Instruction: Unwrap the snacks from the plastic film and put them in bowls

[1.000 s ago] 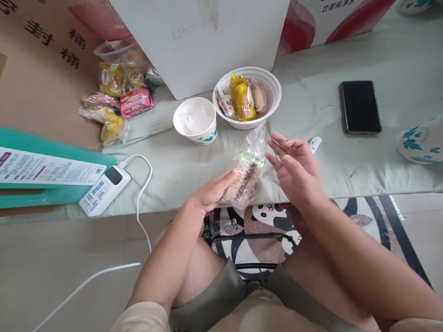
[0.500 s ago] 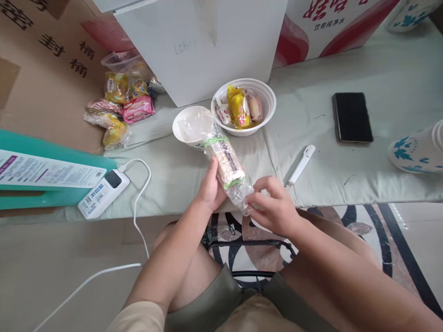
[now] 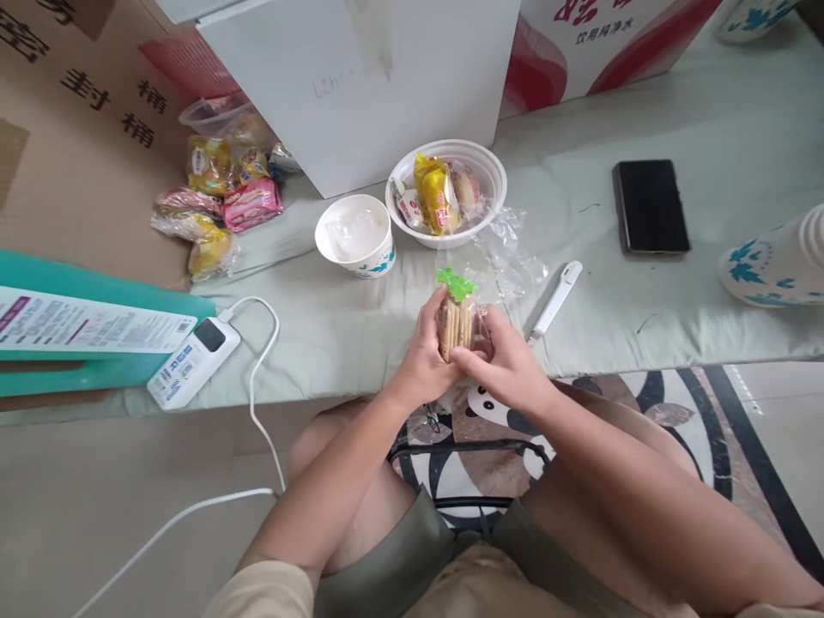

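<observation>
A clear-wrapped snack packet with green trim at its top is held upright at the table's front edge. My left hand grips its left side, fingers closed. On the right side, my right hand is closed on it too, with the thumb across the lower front. Loose clear film spreads behind the packet. A paper cup with clear plastic inside stands to the left. Behind the packet, a white bowl holds several wrapped snacks. The white utility knife lies to the right.
Wrapped snacks lie at the left beside a large carton. A power bank with a white cable sits near the front edge. A white box stands behind. A phone and stacked cups are at the right.
The packet has moved right and turned from slanted to upright. My right hand has shifted from its wrapper end to its side. Clear film now spreads behind it.
</observation>
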The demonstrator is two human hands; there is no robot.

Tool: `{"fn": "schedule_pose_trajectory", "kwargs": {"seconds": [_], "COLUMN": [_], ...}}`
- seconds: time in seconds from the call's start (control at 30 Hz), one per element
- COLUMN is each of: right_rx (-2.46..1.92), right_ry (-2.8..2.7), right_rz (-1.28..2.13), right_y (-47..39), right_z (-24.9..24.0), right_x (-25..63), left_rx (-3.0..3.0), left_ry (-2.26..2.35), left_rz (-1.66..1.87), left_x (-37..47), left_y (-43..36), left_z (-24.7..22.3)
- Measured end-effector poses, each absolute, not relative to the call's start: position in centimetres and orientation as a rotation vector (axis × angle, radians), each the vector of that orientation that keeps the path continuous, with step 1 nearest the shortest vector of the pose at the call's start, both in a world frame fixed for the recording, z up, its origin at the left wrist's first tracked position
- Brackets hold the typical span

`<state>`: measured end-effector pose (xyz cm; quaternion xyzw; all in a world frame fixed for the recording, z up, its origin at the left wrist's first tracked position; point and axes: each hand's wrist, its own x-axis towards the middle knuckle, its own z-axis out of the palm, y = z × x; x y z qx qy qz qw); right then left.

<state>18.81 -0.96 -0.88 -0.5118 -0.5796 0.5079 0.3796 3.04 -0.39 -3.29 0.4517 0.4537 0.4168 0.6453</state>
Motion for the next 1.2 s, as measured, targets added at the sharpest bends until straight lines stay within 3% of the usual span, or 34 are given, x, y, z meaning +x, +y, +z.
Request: {"fn": "schedule_pose_trajectory", "kwargs": {"seconds": [0.13, 0.5, 0.7, 0.93, 1.2], "right_rx": [-1.284, -1.505, -1.524, -1.392, -1.148], "right_ry": [-1.466, -1.246, -1.562, -1.478, -1.378], "right_rz": [1.198, 1.088, 0.46, 1.318, 1.485], "right_y": [-0.9, 1.0, 0.5, -0.4, -0.4], "right_z": [-0.9, -0.5, -0.3, -0.4, -1.0], "right_x": [19.1, 22.5, 23.5, 20.2, 19.3], "left_rx": [1.126, 0.34, 0.203, 0.127, 0.154], "left_ry": [0.977, 0.75, 0.837, 0.863, 0.861], "left_rz": [0.919, 0.892, 0.87, 0.847, 0.968], "left_x": [2.7, 0.6, 1.3, 3.4, 4.3], "left_y": [0.0, 1.9, 1.8, 1.2, 0.6], "left_z": [-3.3, -0.7, -1.3, -1.7, -0.4]}}
